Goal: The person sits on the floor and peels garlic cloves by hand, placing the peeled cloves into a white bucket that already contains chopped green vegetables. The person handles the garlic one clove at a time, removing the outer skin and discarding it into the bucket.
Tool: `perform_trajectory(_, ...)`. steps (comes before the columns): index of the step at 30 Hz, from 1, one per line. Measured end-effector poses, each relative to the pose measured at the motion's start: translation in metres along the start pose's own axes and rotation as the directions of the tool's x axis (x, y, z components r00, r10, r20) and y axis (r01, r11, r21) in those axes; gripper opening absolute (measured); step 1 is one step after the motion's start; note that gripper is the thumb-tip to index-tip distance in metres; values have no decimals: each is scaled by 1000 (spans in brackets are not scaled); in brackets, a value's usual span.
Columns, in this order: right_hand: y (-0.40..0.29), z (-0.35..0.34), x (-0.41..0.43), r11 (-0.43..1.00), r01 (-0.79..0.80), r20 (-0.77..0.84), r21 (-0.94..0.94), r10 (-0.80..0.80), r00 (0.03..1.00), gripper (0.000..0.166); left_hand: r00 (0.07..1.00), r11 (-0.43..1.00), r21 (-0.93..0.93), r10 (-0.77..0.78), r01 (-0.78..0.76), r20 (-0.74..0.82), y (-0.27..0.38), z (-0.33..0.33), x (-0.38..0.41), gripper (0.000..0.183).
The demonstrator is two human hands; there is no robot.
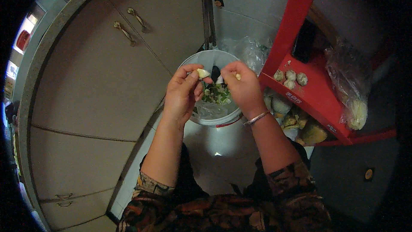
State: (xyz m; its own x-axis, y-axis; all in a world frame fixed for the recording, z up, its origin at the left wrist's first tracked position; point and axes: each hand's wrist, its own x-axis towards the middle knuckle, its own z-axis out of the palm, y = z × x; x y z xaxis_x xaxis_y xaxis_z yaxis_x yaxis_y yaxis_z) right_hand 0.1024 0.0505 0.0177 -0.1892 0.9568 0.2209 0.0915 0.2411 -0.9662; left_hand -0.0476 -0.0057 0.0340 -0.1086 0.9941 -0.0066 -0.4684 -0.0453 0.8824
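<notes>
My left hand (180, 95) pinches a pale, peeled-looking garlic clove (202, 73) between thumb and fingers. Close by on the right, my right hand (243, 87) has a thin white piece, likely garlic skin (220, 80), at its fingertips. Another small pale piece (238, 76) shows against its curled fingers; whether that is a second clove I cannot tell. Both hands are above a white plastic bucket (214, 121). Chopped green vegetable scraps (217, 94) and some clear plastic film (210, 111) lie inside it. A dark object (216, 72) in the bucket is partly hidden.
At right stands a red shelf (331, 103) bearing several garlic bulbs (290, 75), a black object (304, 42) and a bagged pale vegetable (357, 116). Brownish produce (312, 132) sits beneath. A clear plastic bag (252, 54) lies behind the bucket. Cabinet doors (96, 87) line the left.
</notes>
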Motion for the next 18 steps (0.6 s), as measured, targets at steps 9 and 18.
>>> perform_trajectory(9, -3, 8, -6, 998, 57, 124, 31, -60, 990, 24, 1000, 973, 231, 19, -13, -25, -5, 8, -3, 12)
perform_trajectory(18, -15, 4, -11, 951, 220, 195, -215, -179, 964, 29, 999, 975, 218, -38, 40, -11, -3, 4, -5, 10)
